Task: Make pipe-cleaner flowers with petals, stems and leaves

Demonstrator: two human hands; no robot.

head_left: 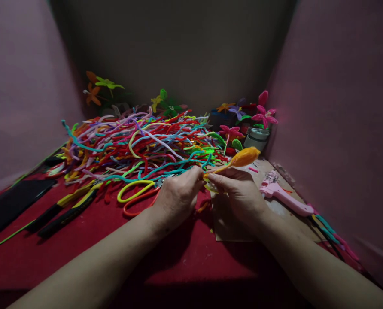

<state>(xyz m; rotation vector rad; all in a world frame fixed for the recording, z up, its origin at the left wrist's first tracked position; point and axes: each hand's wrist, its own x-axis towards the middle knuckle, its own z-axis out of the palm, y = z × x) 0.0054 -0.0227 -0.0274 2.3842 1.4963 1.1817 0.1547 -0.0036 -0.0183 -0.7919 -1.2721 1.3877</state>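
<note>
An orange fuzzy bud point(245, 157) on a thin orange stem points up and to the right above my right hand point(238, 186). The thumb and fingers of that hand pinch the stem near its lower end. My left hand point(183, 189) is closed close beside it, its fingertips at the stem's lower end; what lies inside them is hidden. A small yellow piece point(211, 186) shows just under the fingertips, between the two hands.
Many coloured pipe cleaners point(140, 141) lie heaped behind my hands. Scissors point(136, 193) and black-yellow pliers point(71, 210) are at the left. A pink glue gun point(286, 198) rests on a board point(230, 229) at the right. Finished flowers point(264, 115) stand along the back.
</note>
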